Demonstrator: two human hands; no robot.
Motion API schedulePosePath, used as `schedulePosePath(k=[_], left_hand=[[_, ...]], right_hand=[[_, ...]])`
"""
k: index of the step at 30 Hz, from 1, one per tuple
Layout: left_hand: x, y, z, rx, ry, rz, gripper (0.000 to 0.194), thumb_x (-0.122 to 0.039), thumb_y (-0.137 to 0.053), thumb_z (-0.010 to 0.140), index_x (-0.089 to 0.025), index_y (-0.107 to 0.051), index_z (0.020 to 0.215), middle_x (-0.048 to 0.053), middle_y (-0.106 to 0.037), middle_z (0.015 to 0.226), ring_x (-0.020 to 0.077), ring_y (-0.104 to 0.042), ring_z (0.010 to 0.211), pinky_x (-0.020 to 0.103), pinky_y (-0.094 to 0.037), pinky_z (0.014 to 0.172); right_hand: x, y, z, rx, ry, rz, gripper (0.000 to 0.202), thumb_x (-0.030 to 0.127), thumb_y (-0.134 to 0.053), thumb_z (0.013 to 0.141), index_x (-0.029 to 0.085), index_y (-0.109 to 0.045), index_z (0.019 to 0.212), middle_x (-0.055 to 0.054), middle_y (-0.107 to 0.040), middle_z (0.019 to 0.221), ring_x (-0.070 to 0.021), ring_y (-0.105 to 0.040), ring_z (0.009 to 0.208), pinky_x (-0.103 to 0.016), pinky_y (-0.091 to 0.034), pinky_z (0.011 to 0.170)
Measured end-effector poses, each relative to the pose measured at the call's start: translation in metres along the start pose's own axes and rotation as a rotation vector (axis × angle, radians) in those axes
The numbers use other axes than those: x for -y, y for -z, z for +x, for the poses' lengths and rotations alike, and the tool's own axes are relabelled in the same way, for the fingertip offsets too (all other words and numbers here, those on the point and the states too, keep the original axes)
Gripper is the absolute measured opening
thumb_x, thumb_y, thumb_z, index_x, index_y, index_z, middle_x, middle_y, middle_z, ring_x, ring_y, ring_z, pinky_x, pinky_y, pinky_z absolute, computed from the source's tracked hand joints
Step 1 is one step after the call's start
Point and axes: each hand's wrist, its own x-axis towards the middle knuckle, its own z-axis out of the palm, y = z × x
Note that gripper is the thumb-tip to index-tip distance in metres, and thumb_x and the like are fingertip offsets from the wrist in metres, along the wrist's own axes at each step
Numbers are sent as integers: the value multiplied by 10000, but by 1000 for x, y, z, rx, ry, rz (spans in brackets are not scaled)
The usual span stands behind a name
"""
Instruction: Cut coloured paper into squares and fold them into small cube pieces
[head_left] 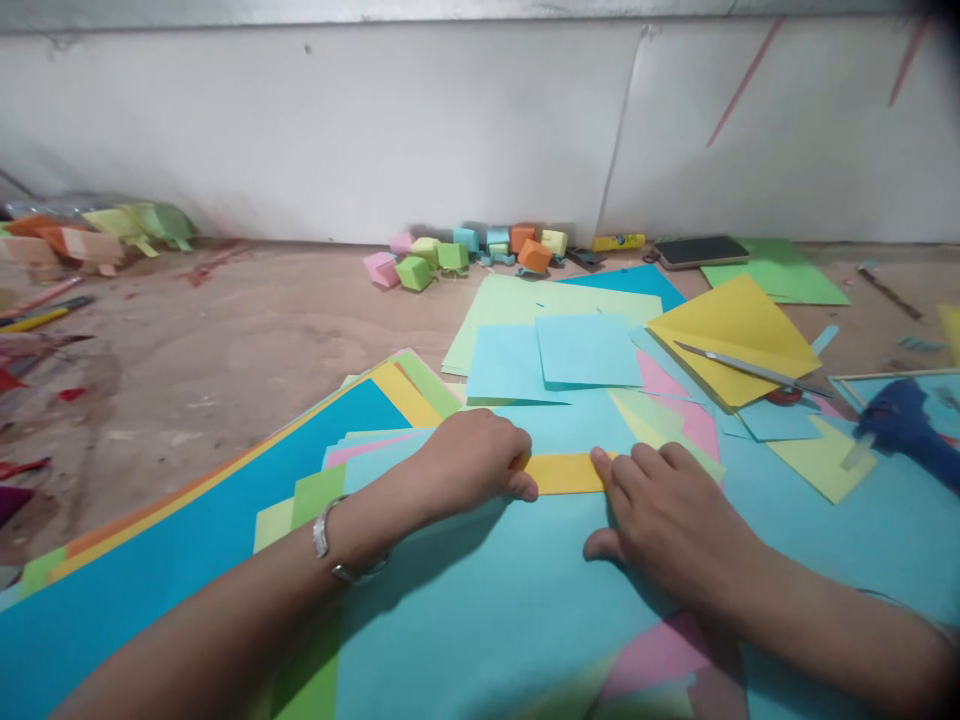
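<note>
A narrow yellow paper strip (564,474), apparently folded, lies flat on a large light blue sheet (465,610). At the strip's left end, my left hand (480,455) is closed, thumb and curled fingers pinching the paper. My right hand (660,510) presses the right end with its fingertips, its thumb held apart below and its other fingers bent. That end of the strip is partly hidden under the fingers. Just beyond my hands lie light blue paper squares (589,350).
Scissors (750,368) rest on a yellow sheet (727,320); right of them is a blue glue gun (911,425). Small paper cubes (450,255), a yellow glue stick (619,242) and a phone (701,251) sit along the white wall. Stacked coloured sheets (300,460) spread left.
</note>
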Motion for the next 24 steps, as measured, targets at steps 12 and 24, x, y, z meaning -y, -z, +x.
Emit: schedulePosePath(k=[12, 24], left_hand=[[-45, -13, -7, -36, -193, 117, 747, -626, -600, 827, -97, -460, 1337, 122, -676, 976, 268, -612, 844, 333, -388, 623], [-67, -45, -34, 25, 203, 397, 1114, -834, -414, 741, 59, -426, 1408, 113, -585, 569, 214, -530, 524, 308, -292, 468]], right_hand=[[-4, 0, -2, -86, 10, -1, 471, 625, -725, 720, 167, -673, 620, -87, -601, 631, -216, -458, 580, -359, -193, 569], [-5, 1, -2, -58, 20, -14, 411, 533, -724, 778, 139, -686, 667, -106, -636, 657, -209, -484, 599, -349, -172, 571]])
